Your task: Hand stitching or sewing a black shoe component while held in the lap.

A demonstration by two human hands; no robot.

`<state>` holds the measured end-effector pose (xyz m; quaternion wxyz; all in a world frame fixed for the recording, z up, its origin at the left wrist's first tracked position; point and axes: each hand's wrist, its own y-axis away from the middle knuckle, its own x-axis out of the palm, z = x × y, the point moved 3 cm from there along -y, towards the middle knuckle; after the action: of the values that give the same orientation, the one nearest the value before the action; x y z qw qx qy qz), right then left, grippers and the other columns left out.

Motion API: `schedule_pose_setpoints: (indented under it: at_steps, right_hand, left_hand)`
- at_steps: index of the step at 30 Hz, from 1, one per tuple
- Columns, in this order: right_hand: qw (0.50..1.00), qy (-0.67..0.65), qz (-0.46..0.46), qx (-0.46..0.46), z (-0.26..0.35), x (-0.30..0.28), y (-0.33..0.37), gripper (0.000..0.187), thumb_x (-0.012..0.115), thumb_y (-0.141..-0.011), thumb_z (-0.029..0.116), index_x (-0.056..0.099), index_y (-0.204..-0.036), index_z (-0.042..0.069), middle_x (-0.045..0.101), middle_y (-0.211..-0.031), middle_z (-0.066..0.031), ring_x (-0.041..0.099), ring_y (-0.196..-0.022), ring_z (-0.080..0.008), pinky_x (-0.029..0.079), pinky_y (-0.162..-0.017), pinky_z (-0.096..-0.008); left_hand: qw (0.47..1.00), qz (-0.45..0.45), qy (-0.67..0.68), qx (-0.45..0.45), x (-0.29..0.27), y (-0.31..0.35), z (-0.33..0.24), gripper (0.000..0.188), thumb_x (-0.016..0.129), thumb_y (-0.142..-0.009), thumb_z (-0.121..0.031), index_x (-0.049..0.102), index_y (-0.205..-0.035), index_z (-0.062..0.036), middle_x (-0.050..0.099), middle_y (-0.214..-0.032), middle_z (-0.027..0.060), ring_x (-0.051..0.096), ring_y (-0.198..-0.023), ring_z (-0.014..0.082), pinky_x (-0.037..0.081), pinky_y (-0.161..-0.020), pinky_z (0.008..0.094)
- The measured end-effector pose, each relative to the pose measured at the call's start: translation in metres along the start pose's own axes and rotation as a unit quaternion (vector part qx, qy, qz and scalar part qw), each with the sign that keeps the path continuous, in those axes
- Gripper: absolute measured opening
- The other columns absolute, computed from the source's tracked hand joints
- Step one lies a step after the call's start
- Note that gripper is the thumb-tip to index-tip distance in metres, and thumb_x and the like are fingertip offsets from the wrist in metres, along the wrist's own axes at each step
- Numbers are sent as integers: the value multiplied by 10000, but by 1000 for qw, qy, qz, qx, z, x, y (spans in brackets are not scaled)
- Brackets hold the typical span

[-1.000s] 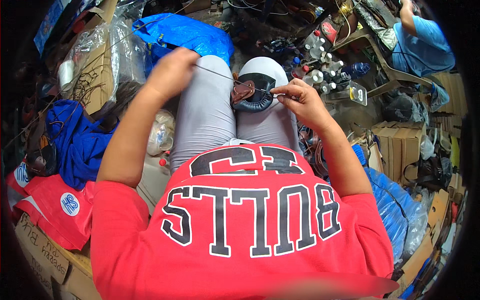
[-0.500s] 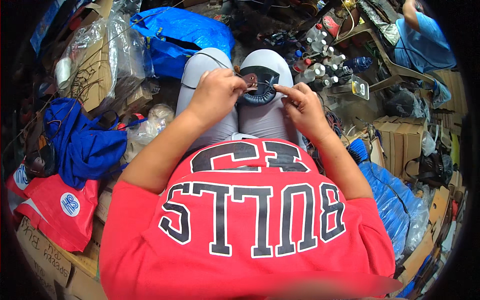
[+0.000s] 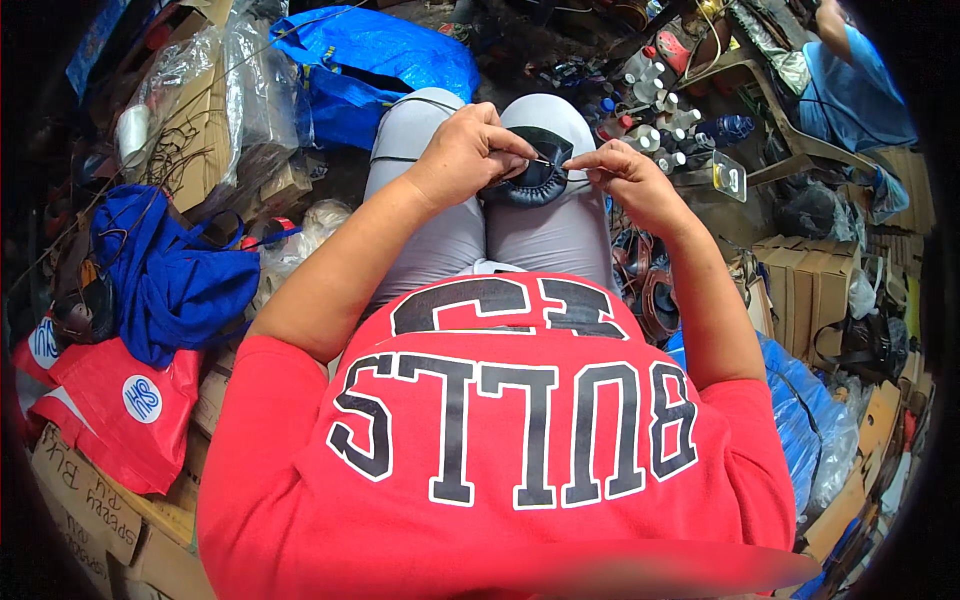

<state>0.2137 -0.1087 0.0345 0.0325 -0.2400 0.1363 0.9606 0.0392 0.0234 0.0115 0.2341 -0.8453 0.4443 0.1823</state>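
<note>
A black leather piece (image 3: 532, 194) with a gathered, puckered rim, like the toe of a moccasin shoe, lies over my right thigh. My left hand (image 3: 474, 155) is closed in a pinch at its left side, the fingertips over the leather. My right hand (image 3: 637, 183) pinches at its right edge, thumb and forefinger together. A thin, pale, needle-like line shows between the two hands' fingertips. Whatever the right fingertips grip is too small to make out. A dark cord (image 3: 395, 158) loops around my left thigh.
Left of my legs lie a blue cloth (image 3: 165, 275), a red bag (image 3: 125, 410) and plastic-wrapped cardboard (image 3: 200, 130). A blue tarp bag (image 3: 385, 60) lies ahead. Several bottles (image 3: 650, 130) stand ahead right by a wooden frame (image 3: 765, 85). Another person's blue garment (image 3: 855, 95) shows far right.
My left hand has moved right and up, closer to the right hand. The brown piece seen by the left fingers earlier no longer shows. My right fingers have drawn together into a pinch.
</note>
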Motion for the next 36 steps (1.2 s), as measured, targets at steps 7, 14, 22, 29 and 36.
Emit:
schedule_pose_setpoints:
  at_steps: [7, 14, 22, 29, 36]
  right_hand:
    - [1000, 19, 16, 6, -4, -5, -3, 250, 539, -830, -8, 689, -990, 114, 521, -871, -27, 525, -836, -129, 425, -759, -241]
    - [996, -69, 55, -11, -7, -3, -7, 252, 556, -822, 3, 685, -1016, 99, 538, -863, -18, 527, -828, -111, 426, -767, -226]
    - [995, -97, 33, 12, -1, -2, -1, 250, 620, -817, 60, 657, -1064, 74, 547, -782, 48, 449, -704, -33, 389, -622, -191]
    - [985, -157, 48, 55, -6, 3, -8, 266, 648, -815, 103, 622, -1072, 39, 588, -869, 32, 498, -792, -45, 408, -717, -197]
    - [993, -117, 0, 16, -2, 6, -19, 99, 692, -770, 80, 626, -787, 9, 592, -726, 16, 522, -676, -50, 426, -616, -206]
  left_hand:
    - [1000, 4, -3, 13, 3, 1, 0, 169, 711, -696, -53, 727, -840, -139, 473, -691, 19, 456, -702, 161, 395, -623, 280]
    - [995, 84, 56, 6, 11, -14, -4, 185, 708, -696, -51, 720, -866, -122, 502, -698, 25, 479, -730, 174, 412, -658, 285]
    - [994, 59, 76, -53, 5, 0, -9, 197, 680, -725, -26, 698, -916, -72, 610, -746, 32, 562, -714, 129, 453, -651, 255]
    - [951, 66, 239, -183, 31, -3, 13, 140, 647, -778, -16, 652, -918, -6, 624, -838, -2, 541, -737, 55, 450, -675, 201]
    - [971, 102, 164, -138, 28, -17, -5, 116, 667, -759, -45, 650, -868, -8, 631, -740, 24, 568, -687, 72, 458, -628, 217]
